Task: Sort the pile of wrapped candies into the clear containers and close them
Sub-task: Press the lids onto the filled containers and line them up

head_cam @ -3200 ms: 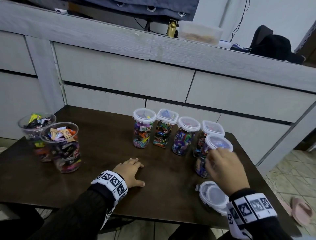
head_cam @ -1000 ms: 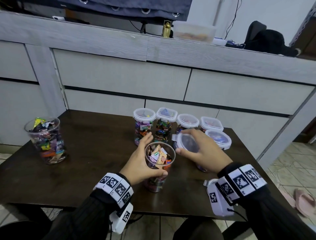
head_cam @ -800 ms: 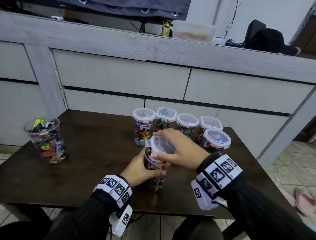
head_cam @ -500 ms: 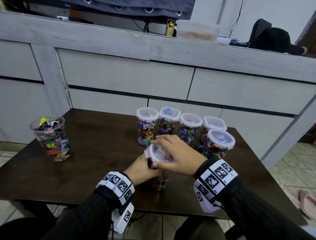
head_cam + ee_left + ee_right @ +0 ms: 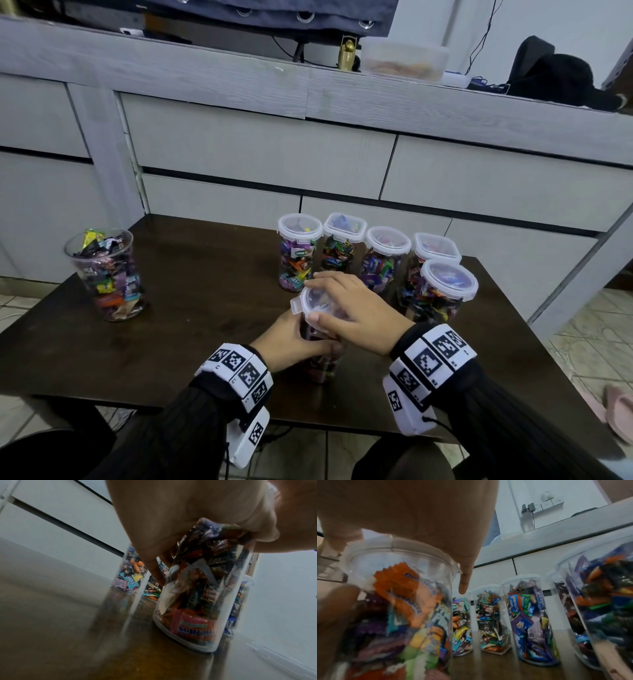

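Candy jar [image 5: 320, 359] stands upright at the near middle of the worktop [image 5: 205, 308], directly between my hands. My left hand [image 5: 294, 339] wraps the jar's side from the left; my right hand [image 5: 356, 315] lies flat over the clear lid [image 5: 308, 301], fingers curled on its rim. Lid sits on the mouth; whether it has seated, I cannot tell. Pressing straight down the jar's vertical axis looks like the next call, right hand best placed.
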A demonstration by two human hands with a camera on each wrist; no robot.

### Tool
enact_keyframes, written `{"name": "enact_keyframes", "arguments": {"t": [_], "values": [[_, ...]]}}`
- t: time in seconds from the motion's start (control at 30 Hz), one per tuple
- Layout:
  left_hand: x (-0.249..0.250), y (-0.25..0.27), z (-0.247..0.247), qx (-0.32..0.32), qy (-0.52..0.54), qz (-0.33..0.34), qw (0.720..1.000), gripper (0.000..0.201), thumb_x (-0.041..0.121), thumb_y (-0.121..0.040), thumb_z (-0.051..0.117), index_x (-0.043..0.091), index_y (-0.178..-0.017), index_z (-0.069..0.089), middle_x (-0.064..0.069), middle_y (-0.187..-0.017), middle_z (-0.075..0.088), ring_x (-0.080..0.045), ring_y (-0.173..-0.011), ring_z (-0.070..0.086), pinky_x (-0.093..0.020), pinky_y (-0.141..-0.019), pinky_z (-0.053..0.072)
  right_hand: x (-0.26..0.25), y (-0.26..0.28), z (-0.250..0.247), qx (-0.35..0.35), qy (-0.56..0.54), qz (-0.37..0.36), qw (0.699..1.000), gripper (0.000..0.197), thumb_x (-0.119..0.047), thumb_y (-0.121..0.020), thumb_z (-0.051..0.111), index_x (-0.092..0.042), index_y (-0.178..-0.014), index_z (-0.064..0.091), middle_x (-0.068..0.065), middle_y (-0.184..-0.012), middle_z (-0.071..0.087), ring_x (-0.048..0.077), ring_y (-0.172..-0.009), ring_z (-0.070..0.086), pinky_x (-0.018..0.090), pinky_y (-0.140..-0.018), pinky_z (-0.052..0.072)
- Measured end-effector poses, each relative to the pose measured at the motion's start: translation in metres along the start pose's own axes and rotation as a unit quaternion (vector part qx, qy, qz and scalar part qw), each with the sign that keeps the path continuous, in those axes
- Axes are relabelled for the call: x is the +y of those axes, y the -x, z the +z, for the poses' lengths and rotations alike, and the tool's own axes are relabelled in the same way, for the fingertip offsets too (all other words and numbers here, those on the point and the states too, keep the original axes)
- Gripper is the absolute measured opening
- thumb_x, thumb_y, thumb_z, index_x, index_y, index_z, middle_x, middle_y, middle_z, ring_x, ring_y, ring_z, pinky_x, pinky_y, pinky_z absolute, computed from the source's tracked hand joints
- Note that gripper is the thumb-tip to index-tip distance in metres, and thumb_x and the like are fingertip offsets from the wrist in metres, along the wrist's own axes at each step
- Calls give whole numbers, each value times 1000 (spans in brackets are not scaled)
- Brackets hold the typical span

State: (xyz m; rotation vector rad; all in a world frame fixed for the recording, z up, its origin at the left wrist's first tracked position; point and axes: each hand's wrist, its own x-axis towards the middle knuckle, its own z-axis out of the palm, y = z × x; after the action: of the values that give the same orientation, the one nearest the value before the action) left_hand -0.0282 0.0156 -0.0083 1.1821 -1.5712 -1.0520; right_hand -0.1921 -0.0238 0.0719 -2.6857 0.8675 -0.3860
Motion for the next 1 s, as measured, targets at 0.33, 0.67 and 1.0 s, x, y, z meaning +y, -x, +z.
{"name": "enact_keyframes", "arguments": {"t": [0.33,0.67,1.0], "values": [[6,-6,-20,-49,6,17,999,95,32,-60,90,35,-138,36,12,-141,52,-2,-133,46,-27,-112,36,-5,3,0,-7,-1,46,999,49,-43,-101,29,-18,-143,30,-7,-156,22,3,-145,-2,46,-120,-1],[-11,-9,-8,15,-23,53,998,94,28,-61,91,37,-140,41,8,-136,56,-11,-130,51,-48,-110,41,0,13,4,-23,99,-9,995,65,-54,-90,49,-25,-144,28,-5,-159,12,13,-147,-1,43,-120,9],[-11,-12,-32,2,-152,25,988,93,72,-56,77,46,-136,37,15,-138,46,1,-129,44,-35,-112,39,10,26,-19,-24,66,-58,996,76,-42,-83,64,-18,-146,28,-7,-151,31,6,-143,19,26,-116,19]]}}
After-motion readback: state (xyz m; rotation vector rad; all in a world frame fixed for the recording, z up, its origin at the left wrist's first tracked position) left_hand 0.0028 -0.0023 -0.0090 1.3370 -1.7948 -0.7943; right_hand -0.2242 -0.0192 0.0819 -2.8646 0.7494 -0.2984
